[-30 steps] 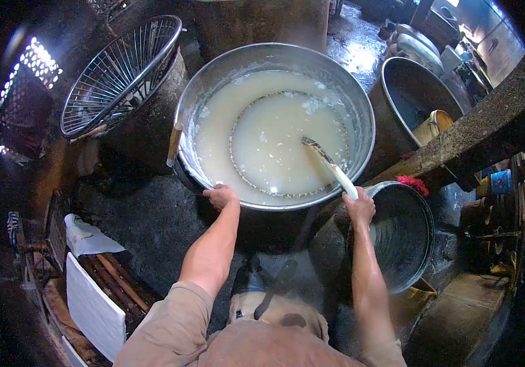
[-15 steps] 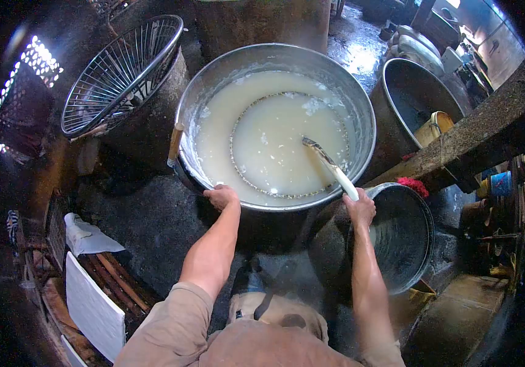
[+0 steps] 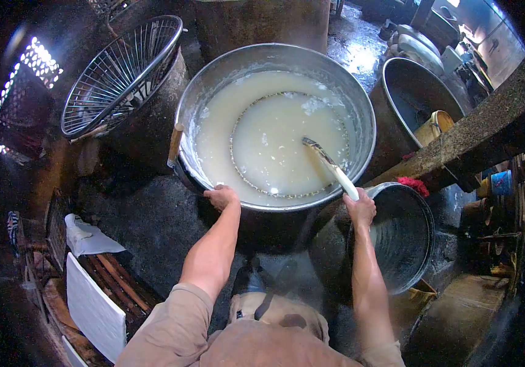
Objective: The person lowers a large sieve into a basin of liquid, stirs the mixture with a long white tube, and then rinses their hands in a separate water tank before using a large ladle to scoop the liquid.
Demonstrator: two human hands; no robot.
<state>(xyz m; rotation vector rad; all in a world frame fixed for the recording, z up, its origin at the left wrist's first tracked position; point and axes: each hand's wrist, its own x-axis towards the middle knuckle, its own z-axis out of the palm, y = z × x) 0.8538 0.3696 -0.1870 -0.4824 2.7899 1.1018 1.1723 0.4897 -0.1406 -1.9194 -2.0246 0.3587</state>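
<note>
A large round metal vat [image 3: 369, 131] holds cloudy, cream-coloured liquid [image 3: 274, 147] with white bits floating on it. Within the liquid shows a thin, dark-speckled ring [image 3: 232, 144]; what lies beneath it is hidden. At the near left rim, my left hand [image 3: 222, 198] is closed around the vat's edge. My right hand [image 3: 361, 208] grips a long white-handled tool [image 3: 329, 165] just beyond the near right rim. The tool slants over the ring, and its dark, worn-looking far end meets the liquid, so its full shape cannot be made out.
A wooden-handled object [image 3: 175, 145] hangs on the vat's left rim. Behind it leans a wire basket [image 3: 122, 73]. To the right stand a metal tub [image 3: 424, 244] and a deep bin [image 3: 391, 110], with a thick beam [image 3: 470, 140] crossing between. A white board [image 3: 94, 306] is at lower left.
</note>
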